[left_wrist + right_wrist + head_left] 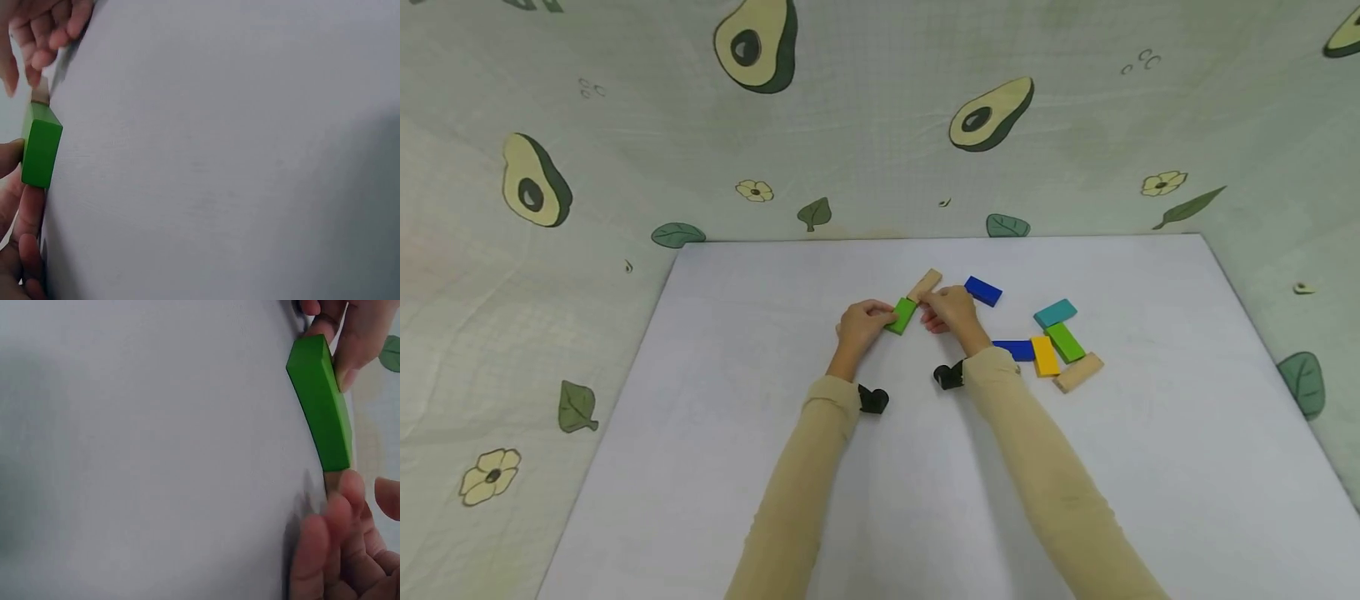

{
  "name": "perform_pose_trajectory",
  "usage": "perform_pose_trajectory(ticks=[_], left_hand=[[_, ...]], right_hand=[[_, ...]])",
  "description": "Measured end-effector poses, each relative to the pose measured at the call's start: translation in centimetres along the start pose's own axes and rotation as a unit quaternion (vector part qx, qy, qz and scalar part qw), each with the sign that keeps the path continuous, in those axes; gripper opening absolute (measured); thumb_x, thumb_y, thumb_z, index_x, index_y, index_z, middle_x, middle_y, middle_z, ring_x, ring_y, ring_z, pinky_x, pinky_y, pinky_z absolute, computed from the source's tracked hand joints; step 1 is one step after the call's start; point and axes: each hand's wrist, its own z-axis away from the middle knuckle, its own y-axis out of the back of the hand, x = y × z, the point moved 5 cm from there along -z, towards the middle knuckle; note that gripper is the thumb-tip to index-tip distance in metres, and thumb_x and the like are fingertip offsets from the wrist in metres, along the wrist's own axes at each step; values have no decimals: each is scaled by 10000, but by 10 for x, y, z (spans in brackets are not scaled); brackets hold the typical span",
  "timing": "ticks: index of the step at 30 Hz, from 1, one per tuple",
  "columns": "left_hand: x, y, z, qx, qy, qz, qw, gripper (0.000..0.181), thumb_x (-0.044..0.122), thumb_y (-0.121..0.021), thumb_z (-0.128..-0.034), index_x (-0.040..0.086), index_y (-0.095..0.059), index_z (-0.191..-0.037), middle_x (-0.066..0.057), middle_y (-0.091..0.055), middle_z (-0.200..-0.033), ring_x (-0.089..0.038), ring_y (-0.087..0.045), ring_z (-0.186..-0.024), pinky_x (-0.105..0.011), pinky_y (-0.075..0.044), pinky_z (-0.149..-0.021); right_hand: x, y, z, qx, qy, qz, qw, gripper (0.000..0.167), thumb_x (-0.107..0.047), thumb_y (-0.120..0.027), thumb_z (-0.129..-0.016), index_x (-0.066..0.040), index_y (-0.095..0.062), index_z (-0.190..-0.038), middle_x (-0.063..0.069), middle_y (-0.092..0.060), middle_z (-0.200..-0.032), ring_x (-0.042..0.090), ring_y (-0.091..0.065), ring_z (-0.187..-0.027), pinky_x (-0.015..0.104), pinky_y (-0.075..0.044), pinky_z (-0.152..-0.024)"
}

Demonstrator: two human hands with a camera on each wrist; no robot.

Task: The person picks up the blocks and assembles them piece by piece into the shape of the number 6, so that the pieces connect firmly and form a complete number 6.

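Observation:
A green block lies end to end with a plain wooden block, the two touching. My left hand pinches the green block near its lower end, thumb on one side and fingers on the other. At the near end of the wooden block is my right hand, its fingertips beside or on it. In the right wrist view the right hand's thumb and fingers stand apart and partly cover the wooden block; whether they touch it, I cannot tell.
A blue block lies right of the wooden one. Farther right, a teal block, a green block, a yellow block, another blue block and a wooden block form a cluster. A patterned cloth hangs behind the white table.

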Motion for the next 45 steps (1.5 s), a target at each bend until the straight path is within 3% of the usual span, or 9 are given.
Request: perform_pose_trajectory(ticks=[3, 7, 12, 17, 22, 26, 29, 36, 45], left_hand=[[2, 0, 0, -63, 80, -19, 9999, 214, 316, -696, -794, 172, -725, -949, -29, -692, -937, -228, -568, -967, -442, -275, -962], [3, 0, 1, -137, 113, -47, 9998, 223, 319, -692, -803, 174, -721, -970, -19, -697, -952, -226, -567, -976, -431, -285, -946], [2, 0, -1, -170, 160, -84, 9997, 227, 330, -695, -802, 182, -722, -973, -7, -698, -964, -216, -565, -984, -420, -289, -941], [2, 1, -2, -192, 172, -95, 9996, 231, 335, -698, -795, 182, -723, -967, -9, -698, -965, -219, -566, -985, -423, -292, -941], [2, 1, -1, -237, 179, -102, 9995, 230, 336, -698, -794, 183, -725, -964, -5, -704, -972, -216, -569, -996, -426, -291, -945], [1, 1, -2, -236, 202, -152, 9994, 233, 346, -696, -797, 188, -723, -967, -8, -695, -972, -216, -565, -994, -424, -292, -947], [0, 1, -3, -217, 229, -153, 9994, 236, 353, -698, -794, 194, -722, -967, -12, -689, -970, -220, -561, -989, -424, -293, -947], [-1, 1, -3, -212, 203, -130, 9995, 241, 363, -707, -784, 202, -727, -961, -6, -695, -969, -210, -564, -1003, -428, -285, -957], [-2, 2, -3, -256, 137, -44, 9996, 235, 352, -708, -777, 201, -736, -955, 2, -709, -977, -195, -566, -1019, -427, -284, -988]], right_hand=[[-8, 16, 8, 428, 781, 303, 9956, 269, -270, -554, -902, -19, -618, -976, 45, -581, -743, 129, -509, -598, 217, -428, -543], [-15, 44, 14, 1017, 1519, 1044, 9776, 315, -200, -586, -887, 15, -583, -1118, 174, -524, -977, 263, -476, -871, 337, -417, -730], [-3, 68, 10, 1009, 1291, 2551, 9529, 450, -152, -575, -874, 17, -483, -1280, 269, -385, -1270, 404, -330, -1161, 521, -309, -952], [7, 74, 8, 683, 1042, 3267, 9369, 454, -118, -551, -873, 53, -470, -1286, 276, -444, -1233, 424, -376, -1153, 545, -279, -981], [12, 68, 16, 493, 1110, 3026, 9453, 422, -125, -571, -868, 93, -501, -1224, 274, -498, -1146, 402, -474, -1069, 494, -361, -962], [10, 54, 37, 307, 1171, 2496, 9608, 451, -175, -593, -864, 94, -492, -1212, 262, -495, -1143, 368, -509, -1008, 471, -439, -906], [8, 38, 57, 68, 1210, 2275, 9662, 458, -212, -611, -863, 79, -483, -1194, 239, -503, -1140, 346, -511, -992, 459, -451, -888], [12, -8, 90, -204, 1537, 2379, 9588, 415, -236, -662, -841, 62, -533, -1100, 182, -571, -1019, 267, -575, -866, 392, -491, -754], [15, -45, 98, -160, 1700, 2278, 9586, 473, -304, -700, -826, 27, -496, -1094, 170, -618, -929, 223, -585, -759, 349, -485, -668]])
